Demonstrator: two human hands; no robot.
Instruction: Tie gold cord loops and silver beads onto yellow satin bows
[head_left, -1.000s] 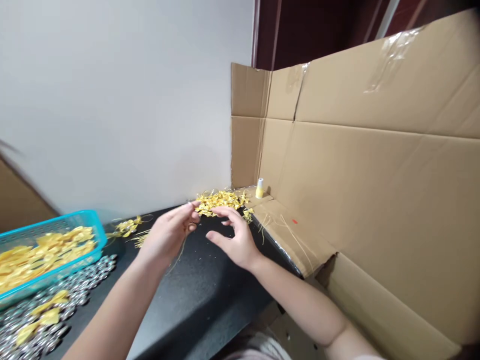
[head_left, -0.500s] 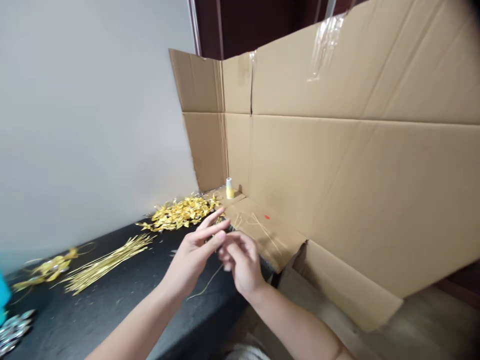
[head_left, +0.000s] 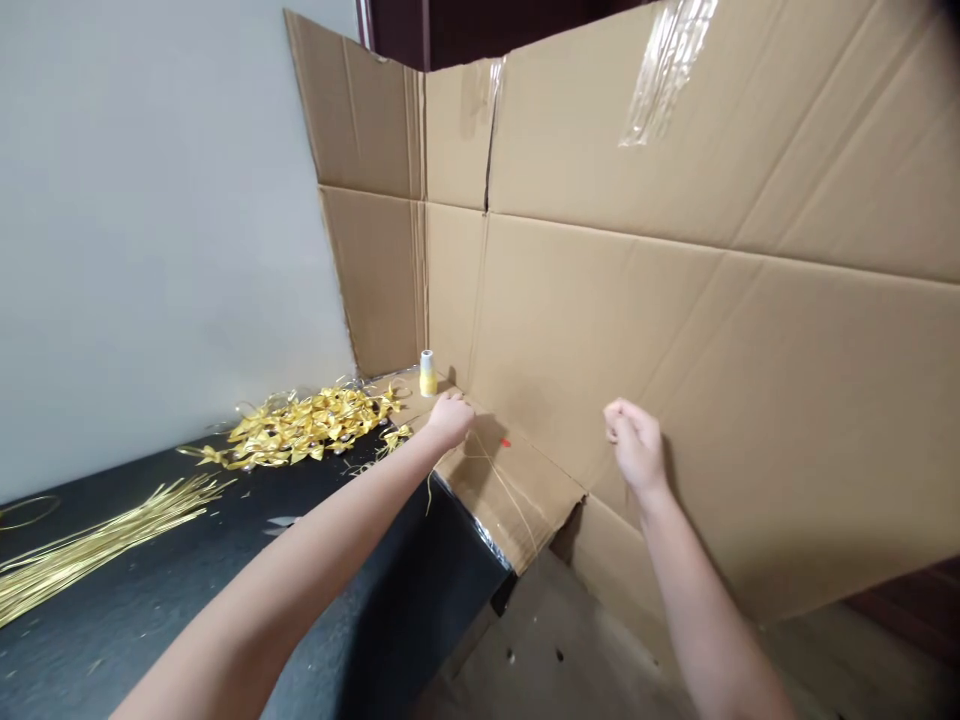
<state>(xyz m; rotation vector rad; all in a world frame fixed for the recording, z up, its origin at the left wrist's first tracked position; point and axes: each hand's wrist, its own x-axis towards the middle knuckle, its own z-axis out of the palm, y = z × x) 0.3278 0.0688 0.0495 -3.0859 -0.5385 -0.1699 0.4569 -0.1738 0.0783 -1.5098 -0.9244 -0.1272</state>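
My left hand (head_left: 451, 418) is closed over the cardboard base, just in front of a small cone spool (head_left: 427, 374) of yellow thread. Pale thread (head_left: 501, 478) runs from its fingers across the cardboard toward the front edge. A short loose end hangs on the near side of that hand. Off to the right, my right hand (head_left: 634, 445) is a raised fist in front of the tall cardboard panel (head_left: 555, 310). What its fingers hold, if anything, is too small to see.
A heap of gold ribbon bows (head_left: 307, 428) lies on the black tabletop (head_left: 315, 620), at the wall. Left of it is a bundle of gold ties (head_left: 127, 535). A small red mark (head_left: 505, 442) shows on the cardboard base (head_left: 480, 490), whose front edge overhangs the floor.
My hands were together over the table edge and have parted widely. The left has reached forward to the spool, and the right has swung right and closed into a fist. The view has shifted.
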